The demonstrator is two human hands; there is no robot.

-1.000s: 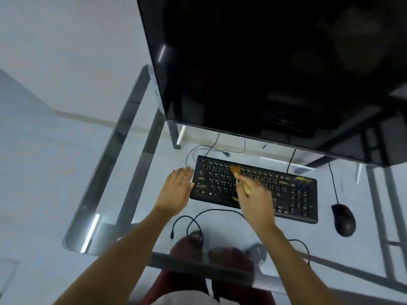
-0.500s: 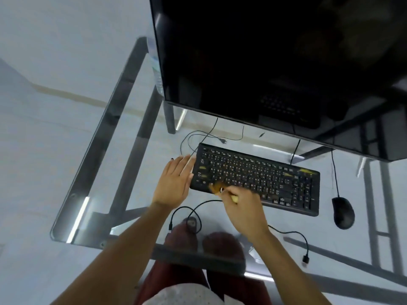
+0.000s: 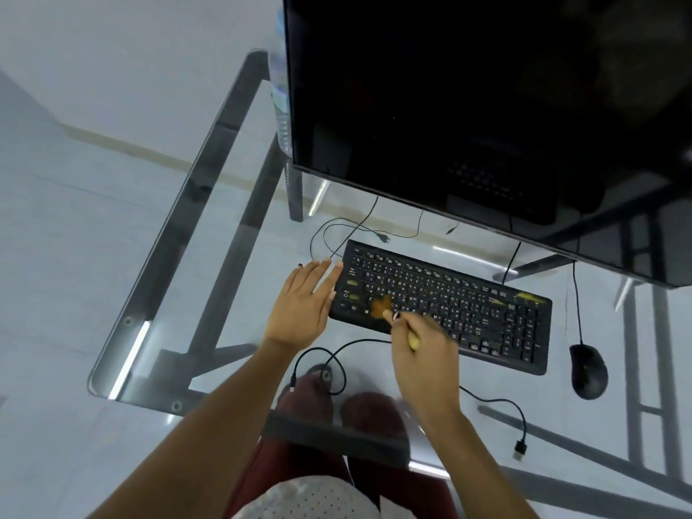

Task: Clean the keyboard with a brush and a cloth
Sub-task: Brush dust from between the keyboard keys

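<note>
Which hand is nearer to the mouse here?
The right hand, holding the brush over the keyboard's lower left keys, with the mouse off to its right. The left hand rests at the keyboard's far left end.

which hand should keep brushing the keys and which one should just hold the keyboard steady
Right hand brushes: it grips the brush, bristles on the keyboard. Left hand lies flat at its left end, steadying.

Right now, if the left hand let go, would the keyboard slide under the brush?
Probably: the keyboard looks thin and light, on smooth glass. The left hand flat at its edge seems to brace it. Stiff body, so it should shift whole rather than flex.
</note>
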